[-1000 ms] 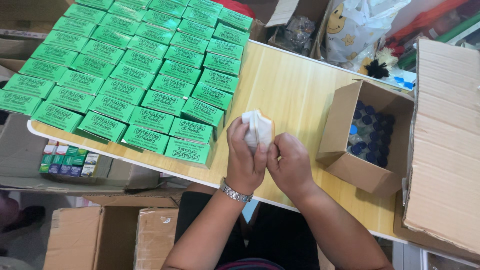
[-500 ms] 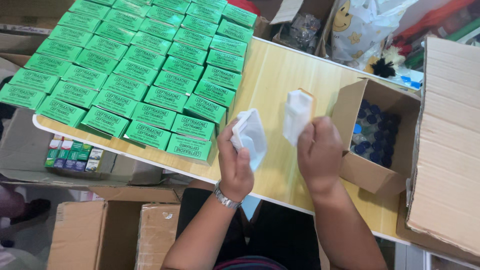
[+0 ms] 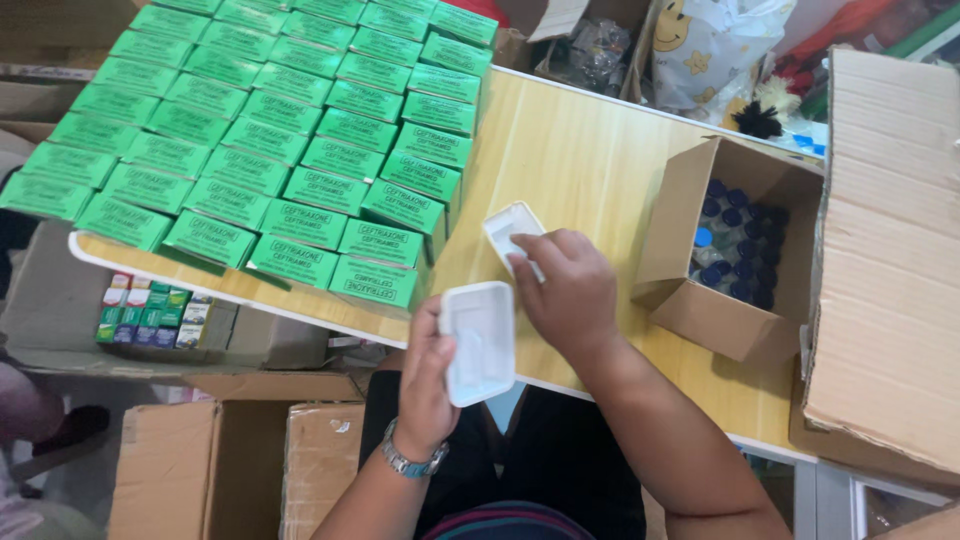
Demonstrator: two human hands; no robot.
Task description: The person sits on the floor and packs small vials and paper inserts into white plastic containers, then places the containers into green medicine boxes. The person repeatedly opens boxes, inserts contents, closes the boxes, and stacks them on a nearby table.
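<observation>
Setting: a light wooden desk [image 3: 590,170] seen from above, with brown cartons on the floor round it and a cluttered corner behind.
Green boxes: rows of flat green boxes [image 3: 270,150] overlap like tiles across the left half of the desk, their nearest row just left of the hands.
Open carton: a brown carton [image 3: 700,300] stands at the right of the desk, flaps up, packed with small bottles with dark blue caps [image 3: 745,245].
Left hand: the left hand [image 3: 425,375], a metal watch [image 3: 410,462] on its wrist, closes its grip on a white tray [image 3: 480,340] by the tray's left long edge, off the near edge of the desk.
White tray: shallow, rectangular, hollow side up, its long axis running roughly away from the person.
Right hand: the right hand [image 3: 570,290] pinches a second white tray [image 3: 510,232] at that tray's near end, low over the bare wood.
Second tray: smaller in view, tilted, long axis pointing up and left toward the green boxes.
Key relation: the two trays are apart, the second one beyond and slightly right of the first. The open carton lies to the right, much nearer the right hand than the left, with bare desk between.
Large carton: a big carton side [image 3: 890,260] fills the right edge.
</observation>
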